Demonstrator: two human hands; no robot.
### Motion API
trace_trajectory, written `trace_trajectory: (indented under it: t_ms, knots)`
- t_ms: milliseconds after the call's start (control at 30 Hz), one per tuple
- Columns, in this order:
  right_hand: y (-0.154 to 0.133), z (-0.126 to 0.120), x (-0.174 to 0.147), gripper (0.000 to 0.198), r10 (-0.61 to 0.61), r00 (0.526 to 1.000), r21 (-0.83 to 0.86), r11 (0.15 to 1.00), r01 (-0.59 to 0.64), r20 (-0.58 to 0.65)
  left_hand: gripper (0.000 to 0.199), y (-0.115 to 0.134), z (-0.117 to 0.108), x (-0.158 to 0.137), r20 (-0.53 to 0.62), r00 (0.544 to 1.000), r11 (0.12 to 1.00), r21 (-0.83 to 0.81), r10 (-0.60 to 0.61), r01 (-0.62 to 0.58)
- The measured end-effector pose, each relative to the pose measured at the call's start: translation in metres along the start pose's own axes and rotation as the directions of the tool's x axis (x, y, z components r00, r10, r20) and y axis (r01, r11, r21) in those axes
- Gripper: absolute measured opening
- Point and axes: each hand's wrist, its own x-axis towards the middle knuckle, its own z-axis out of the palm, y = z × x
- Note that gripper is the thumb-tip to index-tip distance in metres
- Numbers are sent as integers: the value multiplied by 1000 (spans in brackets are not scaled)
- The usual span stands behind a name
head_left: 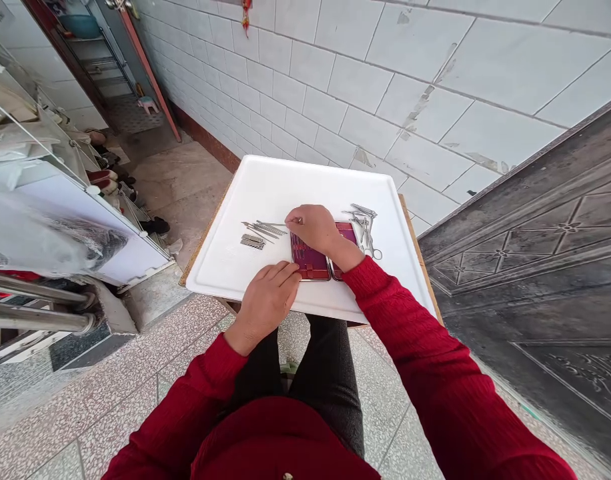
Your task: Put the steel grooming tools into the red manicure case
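Observation:
An open manicure case (pixel 313 264) with a purple and red lining lies on a white board, its left half holding several slim tools in loops. My left hand (pixel 270 293) is closed on the case's left front corner. Above the case's left half, my right hand (pixel 314 228) is pinched on a slim metal manicure tool (pixel 273 224), though its held end is hidden by the fingers. Left of the case lie several thin metal tools (pixel 259 231) and a nail clipper (pixel 252 241). To its right is a loose pile of scissors and nippers (pixel 365 227).
The white board (pixel 215 267) has a raised rim and rests on a wooden-edged table (pixel 408 217). Behind it runs a white tiled wall (pixel 305 73). A dark carved panel (pixel 525 267) stands at the right, and a cluttered shoe rack (pixel 110 187) at the left.

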Motion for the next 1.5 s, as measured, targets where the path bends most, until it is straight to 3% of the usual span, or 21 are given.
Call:
trace_trajectory:
  t_ms: [200, 367, 600, 1267, 1500]
  knots:
    - [3, -1, 11, 22, 36, 999, -74, 997, -36, 0, 22, 0, 0, 0, 7, 1000, 1000, -2, 5, -5]
    - [26, -7, 14, 21, 111, 986, 53, 993, -105, -125, 23, -2, 3, -1, -3, 1000, 1000, -2, 12, -12]
    - [47, 1, 7, 19, 191, 974, 134, 976, -174, -124, 23, -3, 3, 1, -3, 1000, 1000, -5, 16, -16]
    - [49, 12, 5, 17, 168, 972, 44, 986, -163, -164, 23, -2, 1, 1, 4, 1000, 1000, 13, 22, -22]
    - [29, 9, 0, 20, 140, 981, -34, 989, -146, -135, 21, 0, 1, 0, 2, 1000, 1000, 14, 20, -20]
